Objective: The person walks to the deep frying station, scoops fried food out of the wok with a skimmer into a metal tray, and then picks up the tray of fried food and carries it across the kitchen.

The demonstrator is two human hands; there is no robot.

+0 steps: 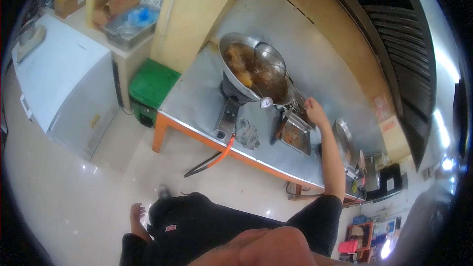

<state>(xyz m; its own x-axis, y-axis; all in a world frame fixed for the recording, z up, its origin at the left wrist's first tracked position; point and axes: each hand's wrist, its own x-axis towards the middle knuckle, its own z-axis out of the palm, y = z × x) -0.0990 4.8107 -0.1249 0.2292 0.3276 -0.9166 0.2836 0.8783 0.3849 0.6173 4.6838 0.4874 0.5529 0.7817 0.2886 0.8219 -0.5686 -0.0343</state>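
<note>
Steel sheeting covers the long tabletop (197, 99) ahead of me, with a yellow wall behind it and a pale tiled floor under my feet. My right hand (315, 112) is stretched out over the far end of the tabletop, fingers curled loosely near the rim of the big wok (246, 69); I cannot tell whether it grips anything, since the fingers are small and blurred from here. My left hand (137, 215) hangs down by my hip, fingers spread, holding nothing and well away from the tabletop. One wok sits on one burner (232, 99), to the left of my right hand, full of dark oil with pieces of food frying in it. One round wire skimmer (270, 59) rests across the wok, its long handle running down toward my right hand, so that hand is far nearer to it than the left. One steel tray (295, 137) lies just below my right hand, toward me, with browned bits in it. One orange gas hose (222, 151) drops from the burner over the edge. Further left stand one green bin (152, 86) and one white chest freezer (64, 76).
</note>
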